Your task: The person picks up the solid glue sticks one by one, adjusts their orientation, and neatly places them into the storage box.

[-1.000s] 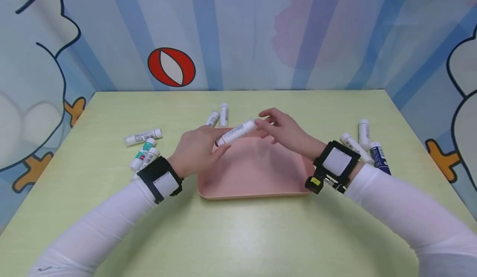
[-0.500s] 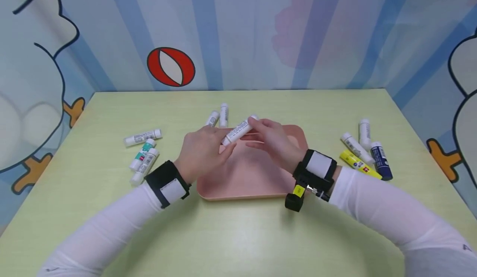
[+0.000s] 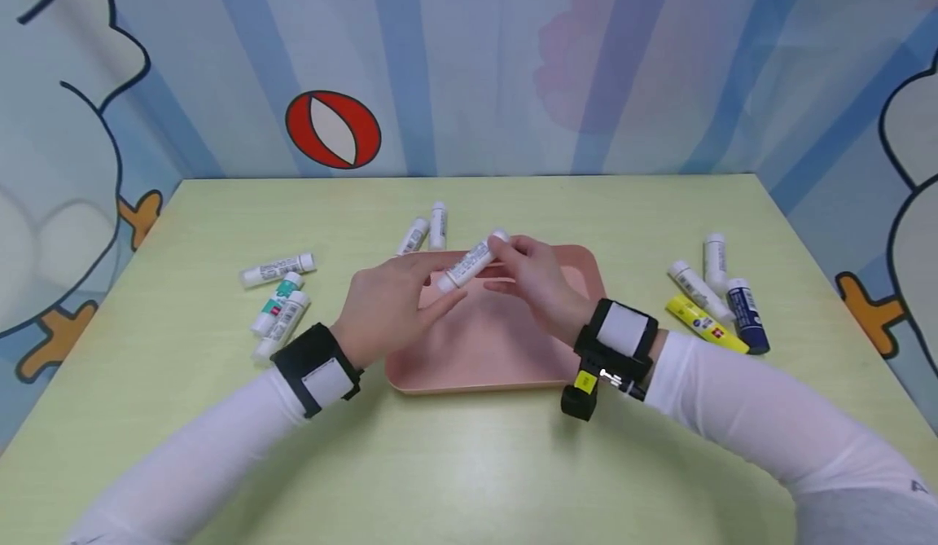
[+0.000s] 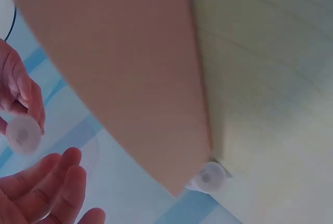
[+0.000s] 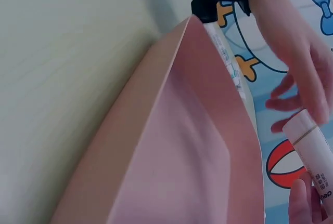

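Observation:
A white glue stick (image 3: 466, 266) with printed text is held slanted above the pink tray (image 3: 491, 358). Thumb and fingers of my right hand (image 3: 541, 288) pinch its upper end. At the lower end, my left hand (image 3: 381, 305) has its thumb and fingers spread apart. In the left wrist view, a gap shows between the left fingers (image 4: 67, 195) and the round end of the glue stick (image 4: 23, 133). The right wrist view has the glue stick (image 5: 314, 156) between both hands, its lower end close to the left fingertips.
Two white glue sticks (image 3: 437, 226) lie behind the tray. To the left is a group with white ones and a teal-banded glue stick (image 3: 277, 304). On the right lie white glue sticks, a yellow tube (image 3: 706, 325) and a dark blue glue stick (image 3: 747, 315).
My right hand has moved left and down and taken hold of the glue stick's upper end. My left hand, which held the lower end, has let go and drawn slightly left.

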The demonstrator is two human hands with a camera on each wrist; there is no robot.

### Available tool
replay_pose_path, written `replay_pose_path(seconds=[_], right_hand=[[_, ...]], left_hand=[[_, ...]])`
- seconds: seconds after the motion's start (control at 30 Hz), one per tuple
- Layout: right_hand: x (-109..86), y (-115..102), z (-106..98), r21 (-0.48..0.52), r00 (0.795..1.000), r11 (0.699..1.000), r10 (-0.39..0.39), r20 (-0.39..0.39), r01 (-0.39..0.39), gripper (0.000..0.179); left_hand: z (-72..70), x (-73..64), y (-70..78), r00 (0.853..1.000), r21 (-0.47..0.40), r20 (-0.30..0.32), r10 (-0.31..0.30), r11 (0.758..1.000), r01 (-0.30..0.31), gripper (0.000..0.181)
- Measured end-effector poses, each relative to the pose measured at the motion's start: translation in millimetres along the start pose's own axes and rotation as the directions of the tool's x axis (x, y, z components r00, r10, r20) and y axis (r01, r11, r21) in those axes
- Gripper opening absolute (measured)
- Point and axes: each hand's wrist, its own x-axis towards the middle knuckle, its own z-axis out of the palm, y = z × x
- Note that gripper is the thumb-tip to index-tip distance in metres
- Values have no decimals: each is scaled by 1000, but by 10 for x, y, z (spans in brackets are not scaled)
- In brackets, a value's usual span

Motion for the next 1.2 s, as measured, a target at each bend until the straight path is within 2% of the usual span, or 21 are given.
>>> replay_pose_path(seconds=[0.17,0.23,0.3,0.37,0.43,0.5,0.6,0.63,0.7,0.8,0.9,1.0,1.2], right_hand=[[26,-37,-56,-86,999,996,-32,8,32,39],[54,-51,-78,-118,999,992,-40,10,41,39],[86,-60,-93,-140,999,989,-44,7,45,40],[115,-68,-95,-154,999,987,-44,5,44,41],[145,-67,-89,-162,999,986,-37,9,38,42],[164,-65,-69,-177,1000,984,-25,17,28,42],[187,-50,-29,-209,999,978,-13,50,23,43],[193,-43,-15,-224,998,974,-7,60,20,43],[202,-24,15,-264,997,964,4,81,18,43],[232,22,63,-319,993,948,32,109,4,41],[275,80,121,-368,989,930,59,137,-4,39],[316,125,195,-416,982,909,85,169,-7,37],[378,150,362,-516,950,857,164,265,-3,40]], left_hand=[[-108,-96,-207,994,37,37,-98,995,97,69],[-144,-124,-303,988,41,64,-144,989,141,66],[-168,-144,-387,971,17,118,-206,979,205,60],[-174,-154,-456,945,-19,189,-267,961,276,55],[-166,-162,-501,908,-73,271,-319,934,350,51],[-144,-167,-533,868,-144,351,-351,896,420,47],[-107,-173,-547,818,-244,447,-363,830,502,42],[-95,-175,-545,804,-269,472,-362,809,522,40],[-71,-175,-536,786,-311,506,-354,775,550,36],[-36,-171,-511,775,-357,535,-337,741,569,30],[-10,-166,-494,766,-380,550,-332,718,584,26],[15,-159,-491,762,-393,555,-333,702,593,24],[72,-154,-514,768,-423,556,-318,687,591,19]])
